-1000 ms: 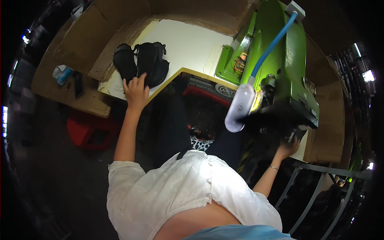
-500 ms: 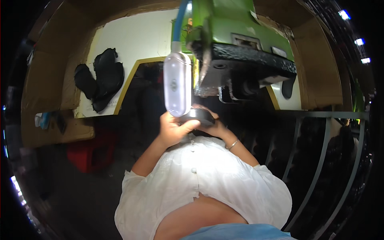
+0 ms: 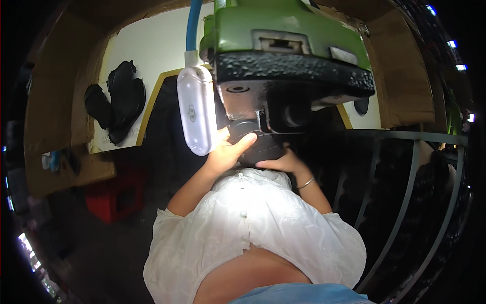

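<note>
Head view: your left hand (image 3: 225,152) and right hand (image 3: 286,163) both up at dark part (image 3: 255,144) under green machine (image 3: 288,35), centre. Left fingers wrapped on it, right fingers cupped against its near right side. White lamp (image 3: 196,110) just left. Black pieces (image 3: 115,99) far left on tabletop (image 3: 152,50).

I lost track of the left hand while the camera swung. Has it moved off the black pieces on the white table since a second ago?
Yes. The left hand has left the black pieces and moved right to the dark part under the green machine.
</note>
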`<action>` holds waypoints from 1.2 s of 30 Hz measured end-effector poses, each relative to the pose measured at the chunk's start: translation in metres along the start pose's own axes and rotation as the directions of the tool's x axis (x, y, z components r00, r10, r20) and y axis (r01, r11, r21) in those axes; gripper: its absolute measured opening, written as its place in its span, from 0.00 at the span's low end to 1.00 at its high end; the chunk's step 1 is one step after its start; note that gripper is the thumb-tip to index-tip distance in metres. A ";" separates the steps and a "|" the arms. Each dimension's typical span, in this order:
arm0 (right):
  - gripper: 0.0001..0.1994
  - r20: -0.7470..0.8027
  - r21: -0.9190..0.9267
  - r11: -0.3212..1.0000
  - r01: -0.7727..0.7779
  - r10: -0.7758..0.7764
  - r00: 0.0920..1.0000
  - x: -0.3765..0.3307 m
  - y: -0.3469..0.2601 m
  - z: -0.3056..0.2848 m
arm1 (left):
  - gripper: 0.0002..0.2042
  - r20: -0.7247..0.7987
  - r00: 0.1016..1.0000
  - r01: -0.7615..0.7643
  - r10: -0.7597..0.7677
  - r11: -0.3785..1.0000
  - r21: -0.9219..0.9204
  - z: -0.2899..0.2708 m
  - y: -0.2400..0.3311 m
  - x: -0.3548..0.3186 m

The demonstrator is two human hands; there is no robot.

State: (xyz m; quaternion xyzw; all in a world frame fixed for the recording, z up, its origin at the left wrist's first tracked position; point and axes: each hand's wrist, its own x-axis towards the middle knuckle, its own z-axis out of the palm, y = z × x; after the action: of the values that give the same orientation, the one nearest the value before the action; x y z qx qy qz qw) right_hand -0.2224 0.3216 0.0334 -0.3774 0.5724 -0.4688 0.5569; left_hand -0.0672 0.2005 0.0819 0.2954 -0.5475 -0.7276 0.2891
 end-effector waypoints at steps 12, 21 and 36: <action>0.13 -0.190 0.116 0.909 0.401 -0.376 0.907 0.012 -0.071 -0.025 | 0.13 -0.084 0.986 -0.132 0.142 0.985 0.113 -0.060 -0.019 -0.009; 0.16 -0.129 -0.078 0.919 0.386 -0.393 0.910 0.039 -0.096 0.014 | 0.18 -0.039 0.990 0.139 -0.136 0.986 0.088 -0.100 -0.042 -0.021; 0.24 0.048 -0.346 0.878 0.331 -0.336 0.941 0.029 -0.054 -0.004 | 0.20 -0.030 1.000 -0.012 0.003 0.954 -0.299 0.003 -0.013 0.013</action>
State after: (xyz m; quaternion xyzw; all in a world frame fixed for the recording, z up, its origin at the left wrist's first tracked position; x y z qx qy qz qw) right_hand -0.2337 0.2793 0.0762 -0.5597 0.5767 -0.4512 0.3879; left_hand -0.0799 0.1956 0.0685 0.2569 -0.4280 -0.7965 0.3411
